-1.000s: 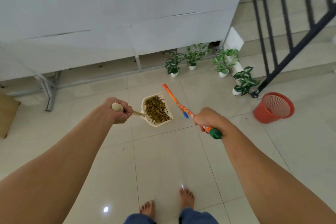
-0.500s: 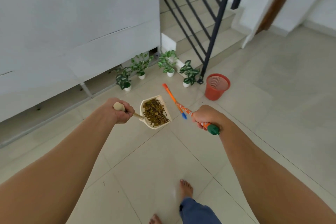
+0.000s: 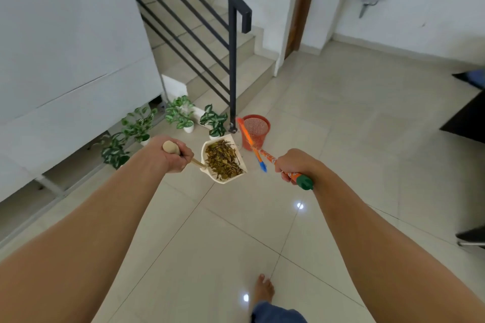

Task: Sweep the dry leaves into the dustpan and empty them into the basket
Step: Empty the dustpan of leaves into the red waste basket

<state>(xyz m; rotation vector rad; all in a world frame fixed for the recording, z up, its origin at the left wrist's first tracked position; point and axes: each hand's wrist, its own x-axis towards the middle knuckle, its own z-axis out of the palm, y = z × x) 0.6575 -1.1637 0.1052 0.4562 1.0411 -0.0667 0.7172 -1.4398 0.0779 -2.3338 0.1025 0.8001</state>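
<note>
— How far along is the sweeping?

— Judging by the load, it's done: dry leaves (image 3: 223, 160) are sitting in the dustpan (image 3: 210, 145), mid-frame, left hand (image 3: 173, 155) clenching its handle.

— And emptying?

— Not yet. The basket (image 3: 258, 127) is waiting just above, while the right hand (image 3: 294, 165) is gripping the broom (image 3: 265, 155).

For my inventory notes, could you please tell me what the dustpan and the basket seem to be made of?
The dustpan looks like smooth cream plastic, given its even moulded walls with a slight sheen; its handle appears to be pale wood, with a rounded matt knob, though painted plastic is possible. The basket seems to be red-orange plastic: its wall is a fine moulded mesh under a solid rim.
</note>
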